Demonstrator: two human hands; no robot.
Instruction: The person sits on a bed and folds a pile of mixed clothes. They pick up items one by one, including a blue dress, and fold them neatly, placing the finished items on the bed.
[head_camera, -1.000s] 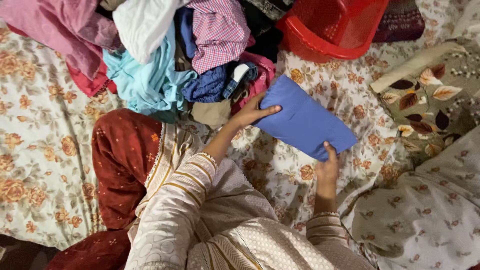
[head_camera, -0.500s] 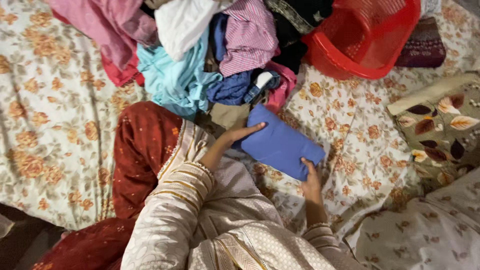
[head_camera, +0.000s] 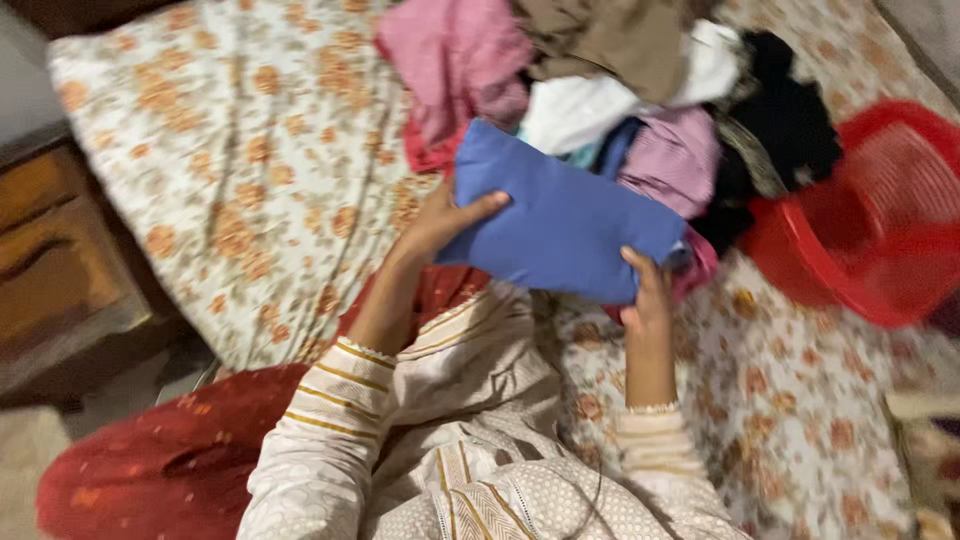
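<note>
Hands (head_camera: 440, 222) around soft blue folded cloth (head_camera: 560, 215)

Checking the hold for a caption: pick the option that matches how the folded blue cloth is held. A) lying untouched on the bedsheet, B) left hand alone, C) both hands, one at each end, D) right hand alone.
C: the left hand grips the left end of the folded blue cloth and the right hand grips its lower right edge, lifted in front of the clothes pile.
</note>
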